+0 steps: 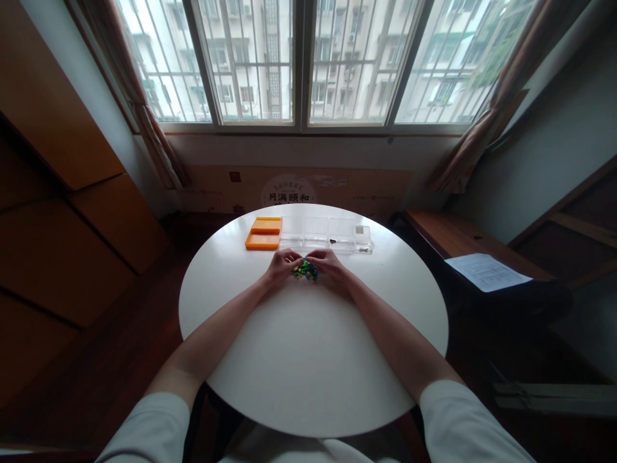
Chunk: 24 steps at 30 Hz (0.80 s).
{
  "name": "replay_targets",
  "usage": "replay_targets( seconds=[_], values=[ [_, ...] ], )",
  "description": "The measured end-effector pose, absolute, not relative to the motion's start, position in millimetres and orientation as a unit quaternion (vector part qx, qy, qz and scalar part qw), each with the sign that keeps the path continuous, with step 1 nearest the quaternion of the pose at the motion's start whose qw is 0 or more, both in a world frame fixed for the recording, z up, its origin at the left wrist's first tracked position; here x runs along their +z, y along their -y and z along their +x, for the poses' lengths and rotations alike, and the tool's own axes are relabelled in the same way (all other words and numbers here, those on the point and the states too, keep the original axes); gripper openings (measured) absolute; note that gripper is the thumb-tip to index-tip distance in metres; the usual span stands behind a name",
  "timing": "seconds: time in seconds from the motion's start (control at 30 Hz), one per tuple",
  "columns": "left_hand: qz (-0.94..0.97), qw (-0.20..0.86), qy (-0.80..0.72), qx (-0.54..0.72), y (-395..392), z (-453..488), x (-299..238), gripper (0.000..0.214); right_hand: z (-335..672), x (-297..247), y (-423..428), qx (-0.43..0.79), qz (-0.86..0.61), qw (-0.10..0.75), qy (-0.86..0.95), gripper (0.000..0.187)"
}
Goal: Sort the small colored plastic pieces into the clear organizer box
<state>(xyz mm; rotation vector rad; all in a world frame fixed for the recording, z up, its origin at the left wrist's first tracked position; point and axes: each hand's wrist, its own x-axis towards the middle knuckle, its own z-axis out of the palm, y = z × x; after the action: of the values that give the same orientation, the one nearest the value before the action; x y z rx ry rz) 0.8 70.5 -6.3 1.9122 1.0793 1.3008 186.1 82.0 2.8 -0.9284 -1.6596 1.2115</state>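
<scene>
My left hand (282, 263) and my right hand (328, 265) rest close together on a round white table (313, 347). Between them lies a small heap of tiny coloured pieces (305, 270), green, yellow and blue. The fingers of both hands curl inward onto this heap and touch it. Which single piece each hand pinches is too small to make out. Just beyond the hands stands a clear plastic box (328, 234) with several compartments. An orange tray (263, 233) lies to its left.
A dark wooden side surface (448, 238) with a sheet of paper (486, 271) stands to the right of the table. Wooden cabinets (58, 212) line the left wall. A barred window (308, 61) with curtains is ahead.
</scene>
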Motion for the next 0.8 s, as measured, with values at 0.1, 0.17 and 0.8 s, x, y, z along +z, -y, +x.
replay_targets(
  seconds=[0.1, 0.17, 0.8],
  values=[
    [0.719, 0.291, -0.403, 0.486, -71.0, 0.7, -6.9, 0.029, 186.3, 2.0, -82.4, 0.489, -0.370, 0.426, 0.665, 0.034],
    [0.719, 0.290, -0.406, 0.484, -71.7, 0.5, -7.7, 0.029, 186.6, 2.1, -82.5, 0.488, -0.373, 0.423, 0.667, 0.036],
    [0.719, 0.292, -0.403, 0.485, -73.1, -0.3, -9.5, 0.030, 187.3, 0.6, -84.1, 0.480, -0.374, 0.417, 0.675, 0.036]
  ],
)
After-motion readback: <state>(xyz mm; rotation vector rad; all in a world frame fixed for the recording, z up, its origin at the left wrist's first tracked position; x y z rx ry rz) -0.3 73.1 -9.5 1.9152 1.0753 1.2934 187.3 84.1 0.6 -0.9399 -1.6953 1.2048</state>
